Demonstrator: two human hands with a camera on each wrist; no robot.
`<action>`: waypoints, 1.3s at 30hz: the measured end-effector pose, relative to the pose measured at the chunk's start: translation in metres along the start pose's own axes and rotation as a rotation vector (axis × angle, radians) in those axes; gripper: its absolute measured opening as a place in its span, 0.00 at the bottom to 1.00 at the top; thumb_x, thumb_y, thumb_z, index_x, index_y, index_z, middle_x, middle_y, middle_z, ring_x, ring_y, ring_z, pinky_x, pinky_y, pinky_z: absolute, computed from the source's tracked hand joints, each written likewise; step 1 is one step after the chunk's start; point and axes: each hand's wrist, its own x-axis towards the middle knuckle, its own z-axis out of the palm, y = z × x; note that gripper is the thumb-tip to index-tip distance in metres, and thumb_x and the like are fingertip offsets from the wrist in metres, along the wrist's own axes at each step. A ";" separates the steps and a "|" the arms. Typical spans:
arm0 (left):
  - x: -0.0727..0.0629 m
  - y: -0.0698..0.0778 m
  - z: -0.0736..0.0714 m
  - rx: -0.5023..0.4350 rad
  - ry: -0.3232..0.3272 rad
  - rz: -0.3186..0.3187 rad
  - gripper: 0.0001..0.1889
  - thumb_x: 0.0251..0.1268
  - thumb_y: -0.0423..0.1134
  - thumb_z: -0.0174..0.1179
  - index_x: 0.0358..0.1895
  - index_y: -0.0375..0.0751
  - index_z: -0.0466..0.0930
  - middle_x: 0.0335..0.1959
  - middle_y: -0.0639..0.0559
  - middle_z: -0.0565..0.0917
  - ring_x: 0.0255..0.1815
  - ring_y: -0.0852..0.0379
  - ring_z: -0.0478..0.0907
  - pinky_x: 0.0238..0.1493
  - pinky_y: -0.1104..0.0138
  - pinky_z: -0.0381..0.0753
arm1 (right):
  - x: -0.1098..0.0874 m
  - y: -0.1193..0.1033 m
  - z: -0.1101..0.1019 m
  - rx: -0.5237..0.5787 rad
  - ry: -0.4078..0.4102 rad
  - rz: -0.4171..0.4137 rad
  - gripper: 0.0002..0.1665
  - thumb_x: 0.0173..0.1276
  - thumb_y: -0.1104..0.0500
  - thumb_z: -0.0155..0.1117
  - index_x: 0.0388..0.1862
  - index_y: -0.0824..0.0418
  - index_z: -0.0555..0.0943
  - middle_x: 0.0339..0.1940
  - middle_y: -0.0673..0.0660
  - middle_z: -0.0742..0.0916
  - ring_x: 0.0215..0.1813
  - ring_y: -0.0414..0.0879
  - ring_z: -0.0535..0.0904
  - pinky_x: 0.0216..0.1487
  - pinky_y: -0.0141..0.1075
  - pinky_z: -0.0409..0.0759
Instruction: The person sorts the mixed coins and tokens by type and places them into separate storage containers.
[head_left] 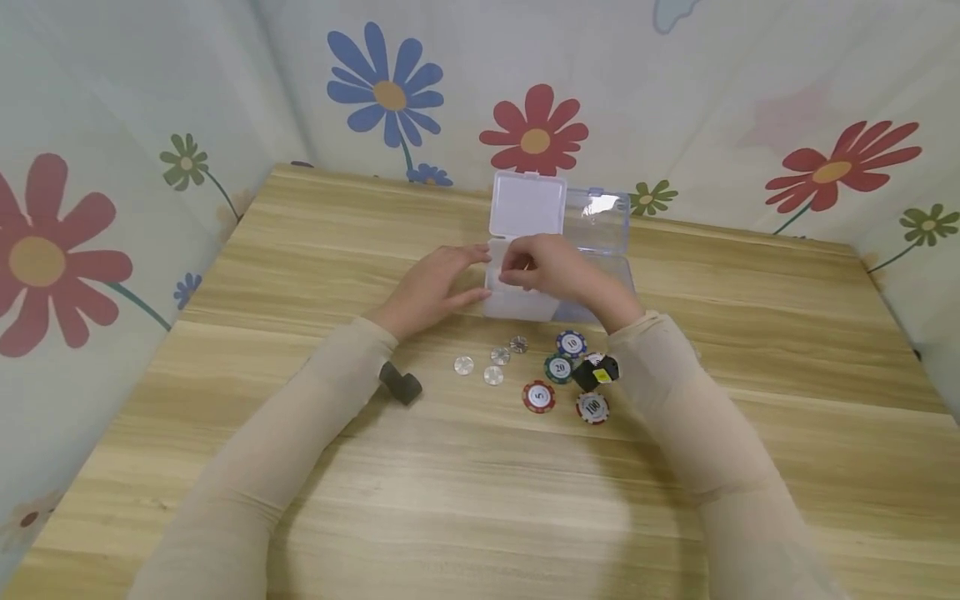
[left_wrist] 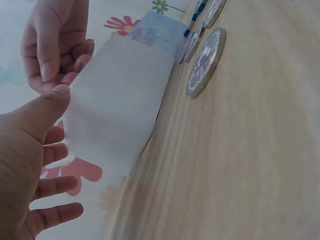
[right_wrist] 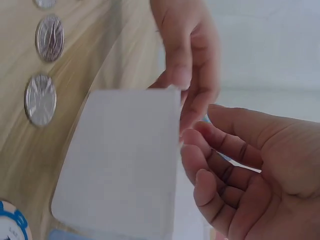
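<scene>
A small white box [head_left: 521, 307] stands on the table, its lid [head_left: 528, 204] raised at the back. My left hand [head_left: 427, 292] is at the box's left side, fingers spread and fairly straight, thumb touching its upper corner in the left wrist view. Over the box's opening hovers my right hand [head_left: 551, 267], its fingers loosely bent and thumb near the index finger. In the right wrist view, nothing shows between the fingers of the right hand [right_wrist: 240, 175]. The inside of the box is hidden from both wrist views. Several silver coins [head_left: 492, 376] lie in front of the box.
A clear bluish box [head_left: 615, 271] with its lid [head_left: 603, 221] up stands right of the white one. Poker chips lie nearer me, among them a red chip [head_left: 538, 397], a green chip [head_left: 559, 367] and a blue chip [head_left: 572, 343]. A flowered curtain [head_left: 450, 50] hangs behind the table.
</scene>
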 end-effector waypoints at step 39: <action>-0.001 -0.001 0.001 -0.048 0.021 -0.007 0.27 0.66 0.49 0.60 0.65 0.43 0.70 0.72 0.51 0.68 0.71 0.49 0.65 0.74 0.59 0.62 | -0.034 -0.023 0.089 -0.105 0.005 -0.198 0.12 0.65 0.54 0.66 0.42 0.60 0.82 0.34 0.52 0.86 0.37 0.44 0.80 0.43 0.36 0.80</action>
